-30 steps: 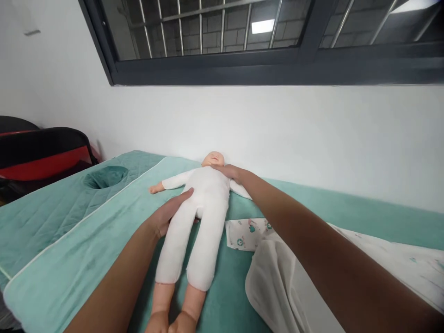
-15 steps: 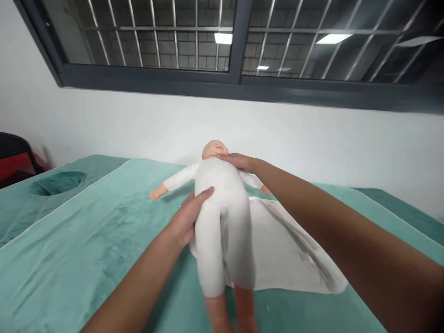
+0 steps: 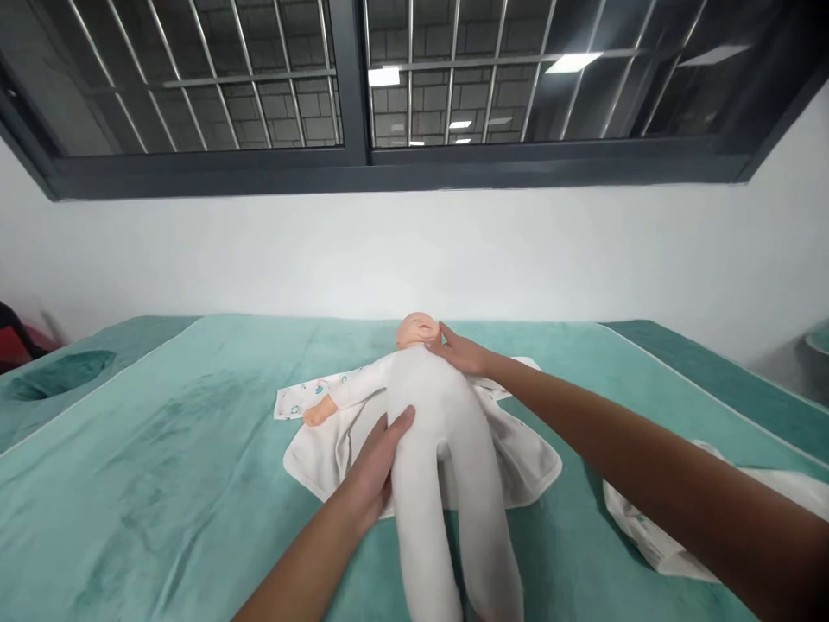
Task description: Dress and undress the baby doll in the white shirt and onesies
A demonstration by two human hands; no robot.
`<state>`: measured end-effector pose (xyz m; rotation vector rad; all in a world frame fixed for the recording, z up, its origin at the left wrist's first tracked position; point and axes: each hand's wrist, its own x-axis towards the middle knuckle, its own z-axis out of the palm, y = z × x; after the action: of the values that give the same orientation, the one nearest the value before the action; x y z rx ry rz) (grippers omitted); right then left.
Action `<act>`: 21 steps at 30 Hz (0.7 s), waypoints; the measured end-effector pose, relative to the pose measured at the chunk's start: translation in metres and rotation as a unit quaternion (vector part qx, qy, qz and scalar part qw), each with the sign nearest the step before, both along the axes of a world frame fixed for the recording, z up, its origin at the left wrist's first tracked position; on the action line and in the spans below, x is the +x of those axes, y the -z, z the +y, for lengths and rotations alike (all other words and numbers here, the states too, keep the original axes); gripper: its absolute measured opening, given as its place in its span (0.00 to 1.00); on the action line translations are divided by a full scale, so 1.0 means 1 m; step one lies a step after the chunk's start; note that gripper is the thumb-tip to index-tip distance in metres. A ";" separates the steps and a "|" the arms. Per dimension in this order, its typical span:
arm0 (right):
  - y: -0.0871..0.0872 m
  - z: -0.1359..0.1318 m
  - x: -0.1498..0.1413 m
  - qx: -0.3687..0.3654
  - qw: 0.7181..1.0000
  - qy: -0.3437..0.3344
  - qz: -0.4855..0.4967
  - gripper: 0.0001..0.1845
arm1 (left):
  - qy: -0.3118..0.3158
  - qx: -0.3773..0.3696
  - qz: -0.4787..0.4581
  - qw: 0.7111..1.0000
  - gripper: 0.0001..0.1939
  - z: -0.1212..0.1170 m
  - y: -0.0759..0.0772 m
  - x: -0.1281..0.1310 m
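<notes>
A baby doll (image 3: pixel 435 415) in a white bodysuit lies on its back on a white printed garment (image 3: pixel 524 458) spread over the teal bed cover (image 3: pixel 161 466). Its bare head (image 3: pixel 418 330) points toward the wall. My left hand (image 3: pixel 379 462) grips the doll's hip and upper left leg, fingers wrapped against the white fabric. My right hand (image 3: pixel 461 352) rests at the doll's neck and shoulder, fingers curled under the head. The doll's feet are cut off by the lower edge of the view.
A second white cloth (image 3: pixel 654 536) lies at the right under my right forearm. A round face hole (image 3: pixel 61 373) is sunk in the cover at the far left. A white wall and a barred window (image 3: pixel 389 86) stand behind the bed.
The doll has been carried to the right and set down on the spread white garment. Both hands keep their hold, and the view has swung right, leaving the black and red chair mostly out of sight.
</notes>
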<state>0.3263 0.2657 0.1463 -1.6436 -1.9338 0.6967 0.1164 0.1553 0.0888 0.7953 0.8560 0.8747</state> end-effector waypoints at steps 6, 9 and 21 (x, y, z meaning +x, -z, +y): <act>-0.010 -0.015 -0.013 0.199 0.946 0.007 -0.255 0.36 | 0.047 0.050 0.201 0.977 0.15 0.033 -0.005 -0.029; -0.013 -0.012 -0.061 0.266 0.927 -0.113 -0.240 0.26 | 0.092 0.143 0.272 0.947 0.07 0.054 -0.002 -0.028; 0.013 0.022 -0.128 0.096 0.912 -0.260 -0.303 0.15 | 0.093 0.359 0.360 0.856 0.10 0.088 0.031 -0.040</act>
<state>0.1983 0.2882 0.1337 -1.3118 -2.8365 0.1495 0.0767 0.2432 0.0581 1.9152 1.0748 0.7143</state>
